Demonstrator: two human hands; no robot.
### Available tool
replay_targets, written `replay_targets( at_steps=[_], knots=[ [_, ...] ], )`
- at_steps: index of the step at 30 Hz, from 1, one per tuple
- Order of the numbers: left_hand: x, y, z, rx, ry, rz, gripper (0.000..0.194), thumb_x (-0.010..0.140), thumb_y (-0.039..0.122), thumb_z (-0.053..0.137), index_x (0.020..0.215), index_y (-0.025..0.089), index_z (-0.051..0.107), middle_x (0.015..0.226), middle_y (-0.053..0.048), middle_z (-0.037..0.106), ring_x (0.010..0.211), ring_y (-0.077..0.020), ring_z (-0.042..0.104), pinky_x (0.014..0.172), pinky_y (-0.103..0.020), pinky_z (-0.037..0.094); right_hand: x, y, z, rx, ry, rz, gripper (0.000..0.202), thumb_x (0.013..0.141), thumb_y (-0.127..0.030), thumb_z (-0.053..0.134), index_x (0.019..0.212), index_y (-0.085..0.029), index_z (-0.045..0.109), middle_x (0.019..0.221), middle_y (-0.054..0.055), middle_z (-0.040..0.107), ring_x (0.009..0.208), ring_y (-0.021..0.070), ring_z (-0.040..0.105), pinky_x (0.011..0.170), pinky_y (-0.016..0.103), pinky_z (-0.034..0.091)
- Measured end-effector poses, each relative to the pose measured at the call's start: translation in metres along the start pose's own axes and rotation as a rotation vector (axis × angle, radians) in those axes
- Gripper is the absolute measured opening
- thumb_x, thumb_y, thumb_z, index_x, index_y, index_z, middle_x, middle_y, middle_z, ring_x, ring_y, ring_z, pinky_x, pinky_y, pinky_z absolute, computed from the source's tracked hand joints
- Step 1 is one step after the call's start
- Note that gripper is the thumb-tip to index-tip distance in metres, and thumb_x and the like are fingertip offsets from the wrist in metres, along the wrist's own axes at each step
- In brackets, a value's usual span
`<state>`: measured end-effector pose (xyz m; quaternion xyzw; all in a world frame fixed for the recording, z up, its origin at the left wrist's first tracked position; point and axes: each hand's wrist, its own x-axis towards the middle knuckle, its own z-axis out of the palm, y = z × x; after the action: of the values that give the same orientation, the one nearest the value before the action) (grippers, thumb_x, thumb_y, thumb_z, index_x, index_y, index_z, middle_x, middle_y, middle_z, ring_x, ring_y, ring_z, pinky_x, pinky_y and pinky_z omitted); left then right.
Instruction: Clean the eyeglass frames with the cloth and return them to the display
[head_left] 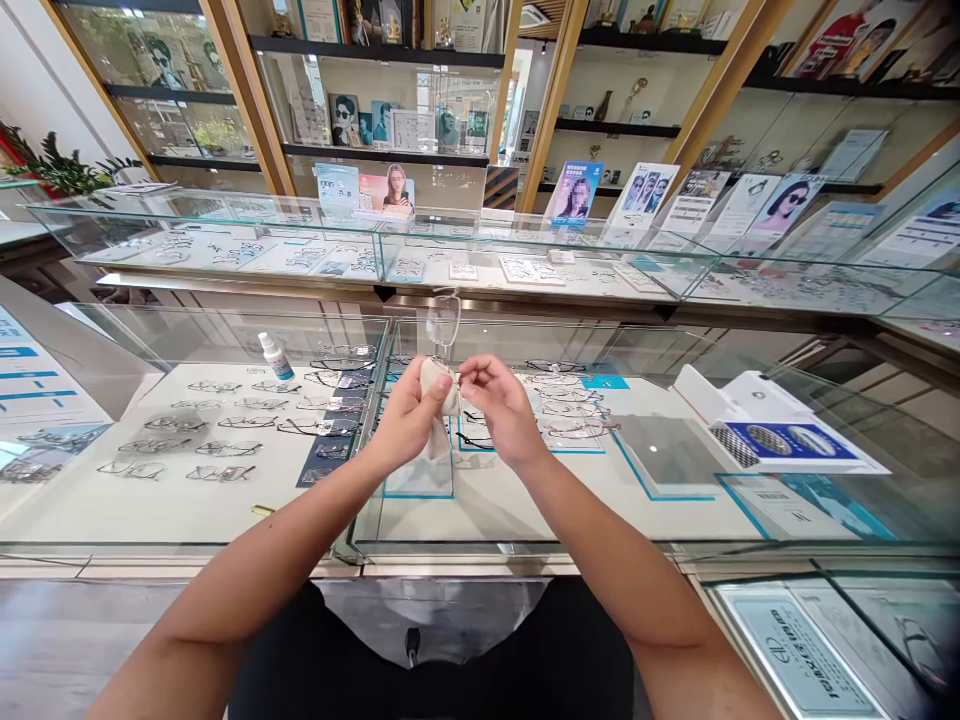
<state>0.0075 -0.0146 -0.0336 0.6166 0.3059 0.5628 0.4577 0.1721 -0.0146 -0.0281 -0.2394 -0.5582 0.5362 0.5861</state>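
Note:
A pair of eyeglasses [444,322] is held up above the glass counter, one clear lens standing upright over my hands. My left hand [405,420] grips the glasses through a pale beige cloth [433,378], its thumb pressed on the front and the loose end hanging below. The cloth hides the other lens. Close on the right, my right hand [504,410] has thumb and fingertips pinched at the edge of the glasses, beside the cloth; its other fingers are curled. Exactly which part of the frame it pinches is too small to make out.
Under the glass top [420,520] lie rows of eyeglass frames [251,422]. A white spray bottle [275,357] stands to the left. An open white box [750,400] and a blue lens card [787,442] are at right. A second glass showcase [300,268] runs behind.

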Motion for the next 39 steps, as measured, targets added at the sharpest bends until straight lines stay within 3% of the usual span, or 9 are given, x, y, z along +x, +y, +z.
replay_targets(
  at_steps=[6,9,13,18,23,26,30,33,39],
  knots=[
    [-0.005,-0.003,0.003,0.094,-0.19,-0.012,0.047,0.102,0.065,0.065,0.116,0.02,0.061,0.102,-0.005,0.067,0.093,-0.0194,0.06,0.088,-0.032,0.049,0.006,0.0,-0.007,-0.046,0.081,0.007,0.015,0.088,-0.045,0.085,0.088,-0.029,0.086,0.098,0.002,0.077,0.098,0.0201,0.064,0.093,0.036,0.049],
    [-0.005,0.0,0.004,0.16,-0.159,0.014,0.046,0.103,0.063,0.064,0.119,0.019,0.066,0.099,-0.004,0.068,0.091,-0.019,0.06,0.086,-0.031,0.047,0.005,0.0,-0.007,-0.06,0.077,0.004,0.016,0.087,-0.046,0.086,0.085,-0.029,0.087,0.089,0.001,0.072,0.092,0.0191,0.062,0.09,0.036,0.048],
    [-0.006,0.0,0.005,0.205,-0.05,0.05,0.047,0.102,0.066,0.065,0.098,0.019,0.067,0.08,0.0,0.061,0.074,-0.0163,0.052,0.073,-0.029,0.042,0.003,0.0,-0.004,-0.12,0.058,0.013,0.023,0.088,-0.05,0.084,0.086,-0.028,0.089,0.085,0.001,0.065,0.09,0.0195,0.058,0.088,0.037,0.047],
    [-0.008,-0.001,0.005,0.246,0.006,0.069,0.057,0.107,0.071,0.048,0.088,0.02,0.063,0.074,-0.001,0.057,0.069,-0.0166,0.049,0.068,-0.03,0.041,0.002,0.001,-0.001,-0.052,0.034,0.036,0.023,0.085,-0.052,0.087,0.087,-0.028,0.088,0.087,0.001,0.063,0.092,0.0192,0.058,0.091,0.037,0.047],
    [-0.002,0.011,-0.001,0.212,-0.216,0.067,0.05,0.108,0.066,0.052,0.108,0.02,0.071,0.094,-0.005,0.067,0.087,-0.0204,0.059,0.086,-0.032,0.049,0.005,-0.005,-0.004,0.05,0.099,0.094,0.025,0.076,-0.051,0.093,0.082,-0.027,0.088,0.088,0.001,0.065,0.085,0.0171,0.058,0.08,0.034,0.048],
    [-0.001,0.013,-0.003,0.117,-0.329,0.007,0.044,0.104,0.06,0.063,0.119,0.02,0.07,0.101,-0.006,0.07,0.088,-0.0201,0.061,0.085,-0.031,0.05,0.006,-0.01,-0.006,0.064,0.131,0.131,0.031,0.073,-0.053,0.094,0.083,-0.025,0.088,0.084,0.001,0.063,0.073,0.0136,0.052,0.063,0.03,0.042],
    [-0.003,0.008,-0.002,0.08,-0.274,-0.052,0.043,0.098,0.056,0.074,0.117,0.018,0.067,0.099,-0.007,0.072,0.087,-0.0201,0.065,0.078,-0.029,0.051,0.006,-0.01,-0.004,0.109,0.12,0.214,0.038,0.07,-0.057,0.095,0.083,-0.023,0.085,0.073,0.0,0.06,0.062,0.0124,0.044,0.047,0.028,0.03],
    [-0.006,0.006,0.002,0.059,-0.23,-0.088,0.043,0.099,0.06,0.073,0.108,0.019,0.063,0.083,-0.004,0.072,0.071,-0.0179,0.063,0.068,-0.028,0.048,0.005,-0.008,-0.001,0.171,0.089,0.233,0.039,0.067,-0.057,0.097,0.082,-0.024,0.084,0.075,0.0,0.064,0.064,0.0149,0.051,0.045,0.029,0.037],
    [-0.008,0.007,0.01,0.147,-0.018,-0.008,0.059,0.098,0.076,0.062,0.079,0.021,0.053,0.065,0.003,0.051,0.06,-0.0136,0.043,0.06,-0.028,0.036,0.004,-0.004,0.004,0.184,0.109,0.189,0.037,0.064,-0.054,0.101,0.078,-0.025,0.081,0.086,0.001,0.077,0.08,0.016,0.062,0.082,0.035,0.055]
  ],
)
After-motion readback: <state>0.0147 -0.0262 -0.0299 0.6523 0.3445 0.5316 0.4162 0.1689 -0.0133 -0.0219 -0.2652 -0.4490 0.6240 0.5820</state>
